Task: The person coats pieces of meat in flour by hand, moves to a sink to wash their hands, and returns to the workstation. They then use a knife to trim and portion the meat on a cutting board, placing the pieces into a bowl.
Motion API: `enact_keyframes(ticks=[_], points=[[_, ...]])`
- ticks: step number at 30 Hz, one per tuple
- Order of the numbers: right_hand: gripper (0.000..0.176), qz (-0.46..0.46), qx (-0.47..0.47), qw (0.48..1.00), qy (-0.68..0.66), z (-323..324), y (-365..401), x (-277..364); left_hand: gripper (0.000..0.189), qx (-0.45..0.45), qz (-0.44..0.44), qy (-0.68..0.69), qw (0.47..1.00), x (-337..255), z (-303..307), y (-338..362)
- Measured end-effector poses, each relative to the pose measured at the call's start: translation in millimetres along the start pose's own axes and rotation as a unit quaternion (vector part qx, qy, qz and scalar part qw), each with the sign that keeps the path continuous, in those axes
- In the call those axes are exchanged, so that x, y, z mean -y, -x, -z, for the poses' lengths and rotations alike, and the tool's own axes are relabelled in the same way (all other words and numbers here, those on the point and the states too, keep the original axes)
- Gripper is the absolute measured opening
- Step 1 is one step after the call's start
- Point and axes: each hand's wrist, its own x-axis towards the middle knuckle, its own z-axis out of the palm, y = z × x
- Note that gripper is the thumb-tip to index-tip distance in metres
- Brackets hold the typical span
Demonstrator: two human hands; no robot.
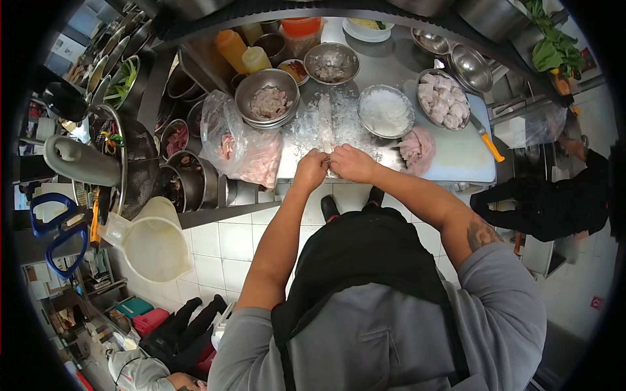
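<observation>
A long, pale, flour-dusted strip of what looks like raw meat lies lengthwise on the powdered steel counter. At its near end my left hand and my right hand meet, fingers pinched closed on it; the fingertips hide the exact grip. To the right stands a bowl of white powder, with a lump of pink raw meat nearer the edge. Left of my hands is a clear plastic bag of raw meat, and behind it stacked steel bowls hold pale pieces.
A white cutting board carries an orange-handled knife and a bowl of pale chunks. Squeeze bottles stand at the back left. A plastic jug hangs left. Co-workers stand right and lower left.
</observation>
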Motion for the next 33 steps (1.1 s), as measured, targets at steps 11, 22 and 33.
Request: enact_keyframes(ticks=[11, 22, 33], points=[[0.011, 0.044, 0.01, 0.997, 0.068, 4.7, -12.0, 2.7, 0.01, -0.017, 0.004, -0.004, 1.0, 2.0, -0.7, 0.0], [0.018, -0.177, 0.006, 0.952, -0.248, 3.2, -7.1, -11.6, 0.022, -0.021, -0.024, 0.029, 0.999, -2.8, 6.6, 2.8], [0.027, -0.248, -0.082, 0.919, -0.295, -4.1, 5.3, -3.7, 0.022, 0.06, 0.057, -0.009, 0.997, -0.2, 7.6, -24.4]])
